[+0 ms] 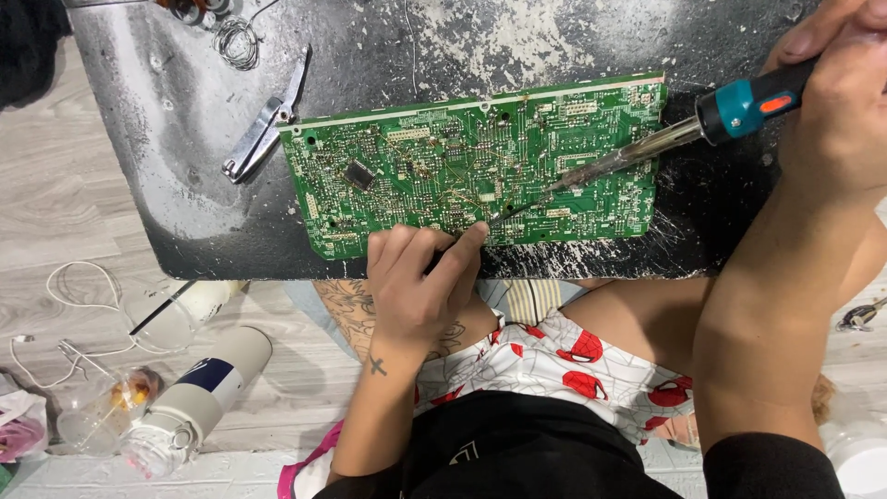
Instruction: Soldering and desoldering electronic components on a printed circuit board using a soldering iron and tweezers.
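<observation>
A green circuit board (476, 162) lies flat, solder side up, on a scorched, paint-flecked tabletop (185, 185), its near edge close to the person's lap. The left hand (420, 286) rests on that near edge, fingers (471, 238) curled narrow as if pinching a thin strand of solder (too fine to be sure of). The right hand (836, 92) is closed around the teal-and-black handle of a soldering iron (647, 148), its tip touching the board just beyond the left fingertips.

The board looks light, thin and stiff, but fragile: it would likely flex or crack under a hard squeeze, and its pins are sharp, so the bare edges and corners seem the safest places to take it. The iron's metal shaft should be treated as hot; only the handle is fit to hold. Metal tweezers (263, 129) and a coil of wire (238, 39) lie well apart at the tabletop's far left.
</observation>
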